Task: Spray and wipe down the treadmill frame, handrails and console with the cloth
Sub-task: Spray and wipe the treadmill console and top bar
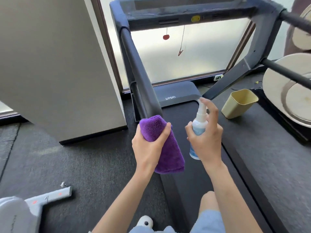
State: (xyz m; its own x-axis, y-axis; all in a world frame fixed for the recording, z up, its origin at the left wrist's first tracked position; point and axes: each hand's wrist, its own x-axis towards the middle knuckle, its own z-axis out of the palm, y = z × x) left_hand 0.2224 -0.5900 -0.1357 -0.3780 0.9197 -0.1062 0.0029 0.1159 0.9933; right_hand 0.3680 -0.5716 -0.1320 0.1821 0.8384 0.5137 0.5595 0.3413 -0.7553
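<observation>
**Inspector A:** Knees and a pale slipper (146, 222) are noted at the bottom edge, over the treadmill belt (178, 190). Two hands are recorded. The left hand (148, 145) is closed round one folded purple cloth (166, 148), thumb across its upper end; that grip is fully wrapped on the cloth. The right hand (207, 140) is closed round one spray bottle (198, 130), with the forefinger laid on the pump head.

**Inspector B:** Position of the task items?

**Inspector A:** Cloth and bottle are held side by side above the belt, apart, near the foot of the left upright (143, 84). The nozzle appears to be aimed forward, toward the motor cover (176, 93). No mist can be made out.

**Inspector B:** Step in hand?

**Inspector A:** It is judged to be the spraying step, early in the task; no surface is being touched by the cloth. The next move is judged to call for the pump to be pressed at the frame, then the cloth to be brought flat onto the wetted upright.

**Inspector B:** Counts?

**Inspector A:** One treadmill, two uprights, one console bar (193, 12), one yellow bin (239, 103).
</observation>
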